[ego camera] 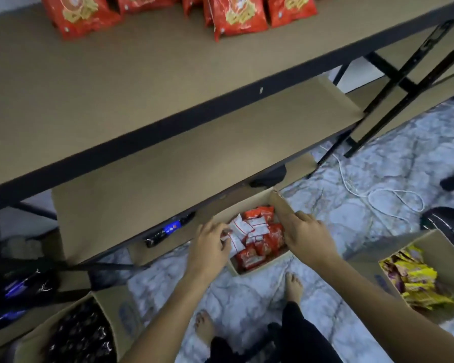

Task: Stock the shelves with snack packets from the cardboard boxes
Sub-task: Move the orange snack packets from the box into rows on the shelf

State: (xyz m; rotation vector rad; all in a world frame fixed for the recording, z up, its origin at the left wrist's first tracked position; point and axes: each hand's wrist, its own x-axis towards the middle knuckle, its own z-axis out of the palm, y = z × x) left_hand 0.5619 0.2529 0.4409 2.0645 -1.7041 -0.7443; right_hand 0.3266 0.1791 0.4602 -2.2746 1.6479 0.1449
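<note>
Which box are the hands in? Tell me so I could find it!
Look under the lowest shelf, on the marbled floor. The middle box of three sits straight ahead of the bare feet, with both hands at it. It alone holds red and white packets; the left box holds dark ones, the right box yellow ones.

Red snack packets (236,17) on the top shelf cropped by the upper edge, left hand's (210,244) fingertips buried among boxed packets, dark-packet box (81,334) cut off below, blurred shelf items illegible
</note>
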